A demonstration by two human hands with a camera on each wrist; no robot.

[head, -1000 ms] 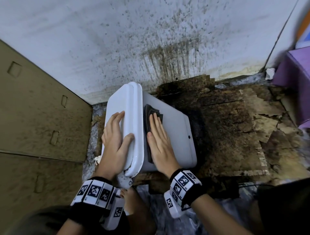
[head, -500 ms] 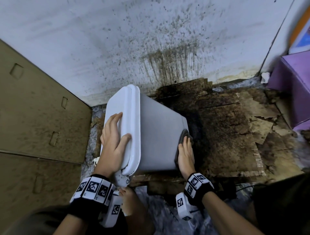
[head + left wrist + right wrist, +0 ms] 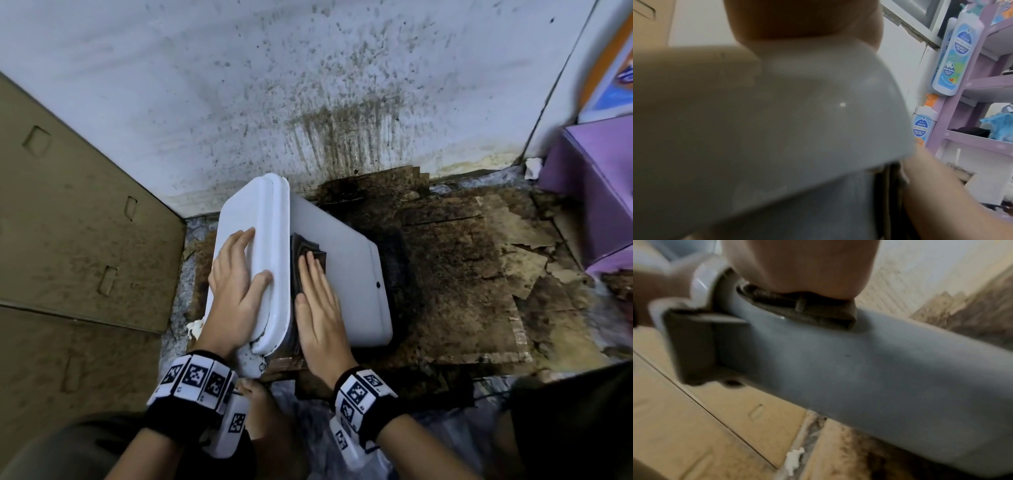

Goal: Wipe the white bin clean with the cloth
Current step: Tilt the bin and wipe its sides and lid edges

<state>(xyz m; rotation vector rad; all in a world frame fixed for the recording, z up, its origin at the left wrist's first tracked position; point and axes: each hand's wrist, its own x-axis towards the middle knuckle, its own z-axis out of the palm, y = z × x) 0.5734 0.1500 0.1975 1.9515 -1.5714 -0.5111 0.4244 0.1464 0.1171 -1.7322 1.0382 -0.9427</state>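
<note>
The white bin (image 3: pixel 352 284) lies on its side on the floor, its lid (image 3: pixel 263 219) facing left. My left hand (image 3: pixel 236 274) rests flat on the lid, thumb across the lid's rim. Flat on the bin's upturned side, right beside the lid, my right hand (image 3: pixel 318 301) presses a folded dark cloth (image 3: pixel 305 250). The right wrist view shows the cloth (image 3: pixel 807 311) squeezed under the palm against the grey-white bin wall (image 3: pixel 859 369). The left wrist view is filled by the blurred lid (image 3: pixel 797 113).
A stained white wall (image 3: pixel 308 85) stands behind the bin. A brown cardboard panel (image 3: pixel 68 222) closes the left side. Dirty, torn cardboard (image 3: pixel 462 274) covers the floor to the right. A purple shelf unit (image 3: pixel 596 192) with bottles (image 3: pixel 957 56) stands at the far right.
My right hand slid the cloth along the bin's side to its base end, then back up beside the lid. The left hand stayed on the lid.
</note>
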